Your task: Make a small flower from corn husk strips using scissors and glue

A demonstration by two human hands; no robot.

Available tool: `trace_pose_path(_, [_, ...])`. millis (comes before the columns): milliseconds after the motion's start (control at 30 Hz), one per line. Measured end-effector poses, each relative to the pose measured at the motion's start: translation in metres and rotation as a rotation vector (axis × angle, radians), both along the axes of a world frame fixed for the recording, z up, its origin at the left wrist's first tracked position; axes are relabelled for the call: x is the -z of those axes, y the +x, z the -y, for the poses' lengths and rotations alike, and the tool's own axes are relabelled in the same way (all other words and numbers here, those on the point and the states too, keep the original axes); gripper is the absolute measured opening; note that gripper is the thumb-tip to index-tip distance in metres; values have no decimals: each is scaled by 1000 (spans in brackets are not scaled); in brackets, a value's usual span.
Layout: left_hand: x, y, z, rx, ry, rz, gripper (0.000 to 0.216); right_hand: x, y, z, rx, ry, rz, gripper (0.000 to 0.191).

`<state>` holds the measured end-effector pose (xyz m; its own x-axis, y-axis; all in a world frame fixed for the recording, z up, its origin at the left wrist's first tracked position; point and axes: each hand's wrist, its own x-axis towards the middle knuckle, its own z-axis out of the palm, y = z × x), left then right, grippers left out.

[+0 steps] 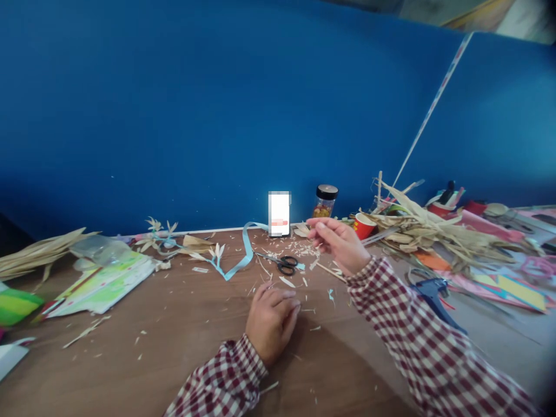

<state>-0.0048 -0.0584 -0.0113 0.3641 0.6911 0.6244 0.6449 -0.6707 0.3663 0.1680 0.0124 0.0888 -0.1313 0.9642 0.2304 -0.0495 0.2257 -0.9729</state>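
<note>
Curving right fingers (pixel 330 223) (checked cuff (pixel 363 277))

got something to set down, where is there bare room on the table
Mostly bare, bar scraps: table between left hand and green sheet, and between the sleeves. Crowded: right of the right hand, with husks and blue tool; around the scissors, scraps.

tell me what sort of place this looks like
Probably a craft workspace: black-handled scissors and a light-blue ribbon lie among pale scraps, with a heap of dried, husk-like strips to the right.
</note>
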Motion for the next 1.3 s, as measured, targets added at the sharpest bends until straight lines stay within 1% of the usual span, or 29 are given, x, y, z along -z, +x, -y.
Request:
trace_pose_path(100, [0,0,-1,-12,7,8,16,-2,30,-5,153,64,84,31])
trace_pose_path(200, [1,-1,-1,-8,5,5,16,-3,55,-14,271,86,86,30])
trace_pose_path(300, [0,-2,-1,-31,-12,6,17,-4,80,-29,403,93,89,30])
trace_pose_path(433, [-1,-3,-1,-89,-27,20,17,-2,112,-47,750,123,99,28])
trace_pose_path(500, [0,-3,-1,-107,-36,20,17,0,117,-47,831,135,118,27])
trace_pose_path(533, [0,-3,-1,-109,-37,16,16,2,115,-45,825,136,140,26])
trace_pose_path(567, [0,-3,-1,-108,-39,9,17,4,110,-40,786,133,171,24])
trace_pose_path(600, [0,-3,-2,-104,-39,-2,22,6,102,-36,716,119,212,24])
trace_pose_path(667, [0,-2,-2,-97,-38,-27,40,12,83,-26,486,110,379,27])
trace_pose_path(733, [-1,-3,-1,-99,-38,-43,57,17,62,-20,364,121,426,29])
trace_pose_path(767, [-2,-3,-1,-103,-32,-39,62,20,53,-19,321,135,436,29])
trace_pose_path(800, [-2,-4,-1,-107,-23,-27,61,23,45,-18,288,153,446,29])
trace_pose_path(833, [-2,-4,-1,-109,-11,-10,55,25,38,-18,264,175,460,29])
trace_pose_path(933, [0,-5,-1,-107,18,38,19,32,27,-21,231,247,528,27])
trace_pose_path(967, [1,-5,-2,-115,18,42,14,34,25,-22,227,267,552,26])
trace_pose_path(1000, [1,-5,-2,-132,14,43,19,35,23,-23,225,285,572,25])
trace_pose_path(1067, [2,-3,-2,-177,3,40,41,37,20,-23,231,313,599,24])
trace_pose_path(1133, [2,-1,-1,-205,-5,39,55,39,15,-20,245,333,616,22])
trace_pose_path(1200, [1,1,0,-204,-8,38,59,43,7,-13,239,353,631,21])
trace_pose_path(1300, [0,1,2,-206,0,37,62,55,-11,3,176,415,674,21])
